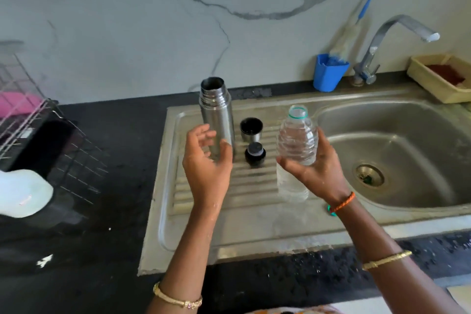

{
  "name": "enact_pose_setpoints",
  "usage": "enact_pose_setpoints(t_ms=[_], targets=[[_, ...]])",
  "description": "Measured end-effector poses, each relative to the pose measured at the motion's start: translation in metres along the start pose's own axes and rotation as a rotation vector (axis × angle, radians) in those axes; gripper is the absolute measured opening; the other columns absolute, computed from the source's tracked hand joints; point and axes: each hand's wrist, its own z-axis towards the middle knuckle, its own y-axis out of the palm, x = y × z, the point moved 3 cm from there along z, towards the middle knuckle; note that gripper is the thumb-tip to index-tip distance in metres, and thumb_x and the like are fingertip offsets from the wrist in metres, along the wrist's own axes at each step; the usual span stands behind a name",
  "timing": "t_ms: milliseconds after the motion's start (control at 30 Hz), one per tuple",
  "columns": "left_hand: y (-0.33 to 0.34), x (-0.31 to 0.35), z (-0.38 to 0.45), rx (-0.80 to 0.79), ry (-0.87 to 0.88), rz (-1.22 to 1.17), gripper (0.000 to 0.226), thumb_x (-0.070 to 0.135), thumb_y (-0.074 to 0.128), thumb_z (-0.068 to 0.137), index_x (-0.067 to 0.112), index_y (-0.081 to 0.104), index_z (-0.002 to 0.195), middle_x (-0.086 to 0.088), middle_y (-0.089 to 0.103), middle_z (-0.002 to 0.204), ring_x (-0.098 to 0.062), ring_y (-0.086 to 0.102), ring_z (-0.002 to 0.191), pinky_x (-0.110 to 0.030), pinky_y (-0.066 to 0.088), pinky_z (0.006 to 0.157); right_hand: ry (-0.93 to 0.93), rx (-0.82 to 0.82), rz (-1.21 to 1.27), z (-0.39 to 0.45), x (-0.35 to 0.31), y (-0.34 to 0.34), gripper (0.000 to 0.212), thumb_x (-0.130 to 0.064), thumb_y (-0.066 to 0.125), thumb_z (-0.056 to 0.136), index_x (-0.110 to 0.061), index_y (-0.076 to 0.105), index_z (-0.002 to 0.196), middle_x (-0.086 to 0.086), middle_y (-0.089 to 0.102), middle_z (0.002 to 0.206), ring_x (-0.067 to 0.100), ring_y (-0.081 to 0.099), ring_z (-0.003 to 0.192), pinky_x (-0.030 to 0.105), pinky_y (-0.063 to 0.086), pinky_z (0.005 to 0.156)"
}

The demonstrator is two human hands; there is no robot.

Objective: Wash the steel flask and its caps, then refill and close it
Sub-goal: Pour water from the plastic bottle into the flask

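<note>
Your left hand (206,158) is open, fingers loosely curved just beside the flask's lower body; whether it touches, I cannot tell. Your right hand (312,168) grips a clear water bottle (297,145), uncapped. The flask (216,115) stands upright and open near the far edge of the draining board (229,224). Judged rigid, smooth, slippery when wet: take it mid-body. The bottle looks thin and crushable; squeeze lightly. Cup cap (251,129) and stopper (254,153) sit right of the flask.

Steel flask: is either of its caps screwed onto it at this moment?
No, the steel flask stands open-mouthed on the drainboard, with the cup cap and the black stopper sitting beside it.
</note>
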Motion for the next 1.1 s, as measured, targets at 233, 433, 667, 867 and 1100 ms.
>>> enact_pose_setpoints(t_ms=[233, 433, 667, 867, 1100], targets=[[0.023, -0.018, 0.052, -0.041, -0.014, 0.101, 0.098, 0.039, 0.083, 0.067, 0.007, 0.032, 0.144, -0.002, 0.040, 0.133, -0.027, 0.044, 0.126, -0.037, 0.040, 0.104, -0.116, -0.106, -0.101, 0.066, -0.050, 0.013, 0.052, -0.026, 0.084, 0.064, -0.033, 0.052, 0.105, -0.016, 0.067, 0.091, 0.000, 0.065, 0.084, 0.022, 0.051, 0.077], [0.032, -0.018, 0.078, -0.222, -0.112, 0.062, 0.073, 0.045, 0.084, 0.062, 0.032, 0.044, 0.122, 0.004, 0.061, 0.122, -0.012, 0.059, 0.110, -0.036, 0.049, 0.096, -0.184, -0.127, -0.226, 0.097, -0.068, 0.035, 0.054, -0.019, 0.080, 0.066, -0.028, 0.050, 0.109, -0.017, 0.062, 0.088, 0.011, 0.060, 0.082, 0.018, 0.044, 0.071], [0.034, -0.031, 0.089, -0.217, -0.123, -0.036, 0.053, 0.035, 0.085, 0.066, 0.031, 0.055, 0.110, 0.007, 0.069, 0.104, -0.009, 0.066, 0.093, -0.037, 0.055, 0.084, -0.231, -0.102, -0.467, 0.118, -0.073, 0.044, 0.067, -0.026, 0.081, 0.059, -0.024, 0.052, 0.119, 0.007, 0.059, 0.102, 0.027, 0.057, 0.094, 0.030, 0.045, 0.078], [0.031, -0.034, 0.093, -0.224, -0.087, -0.064, 0.052, 0.029, 0.088, 0.066, 0.029, 0.058, 0.108, 0.009, 0.069, 0.100, -0.003, 0.065, 0.087, -0.025, 0.054, 0.076, -0.204, -0.092, -0.690, 0.121, -0.078, 0.048, 0.074, -0.030, 0.078, 0.063, -0.029, 0.048, 0.130, 0.009, 0.052, 0.115, 0.034, 0.056, 0.101, 0.043, 0.049, 0.084], [0.033, -0.034, 0.093, -0.212, -0.095, -0.060, 0.051, 0.033, 0.086, 0.064, 0.030, 0.058, 0.106, 0.008, 0.069, 0.101, -0.007, 0.065, 0.089, -0.035, 0.055, 0.080, -0.198, -0.079, -0.794, 0.117, -0.079, 0.044, 0.075, -0.028, 0.077, 0.066, -0.029, 0.045, 0.135, 0.010, 0.049, 0.120, 0.034, 0.051, 0.107, 0.045, 0.047, 0.087]])
